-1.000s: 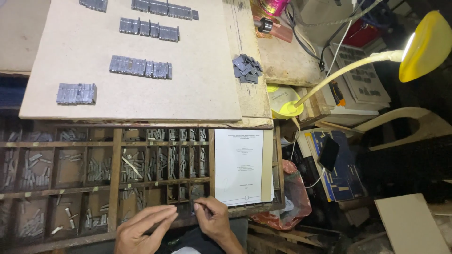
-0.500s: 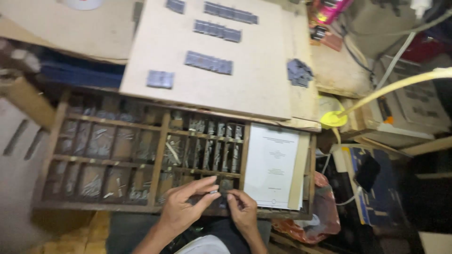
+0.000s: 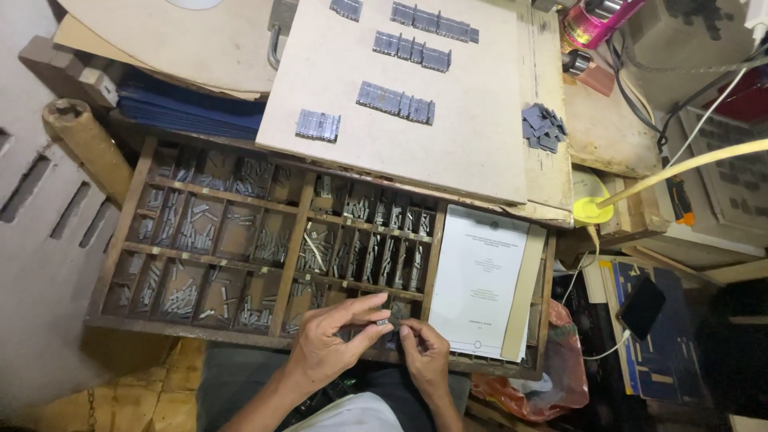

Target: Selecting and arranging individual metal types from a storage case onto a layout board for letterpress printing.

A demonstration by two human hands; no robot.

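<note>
Head view: left hand (image 3: 332,344) and right hand (image 3: 424,356) meet at front edge of wooden type case (image 3: 120,248). Left thumb and fingers pinched on small metal type piece (image 3: 383,322); right fingertips touch its other end, gripping it too. White printed sheet (image 3: 478,280) lies just right of hands, over case. Beige board (image 3: 472,152) above case carries rows of set type (image 3: 395,102). Yellow lamp arm (image 3: 680,170) at right.

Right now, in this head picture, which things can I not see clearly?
- Small metal piece: too small; pinched between left hand and right hand.
- Front compartments of wooden tray: hidden by both hands.
- White sheet: print too small.
- Lamp arm: cut off by right edge.
</note>
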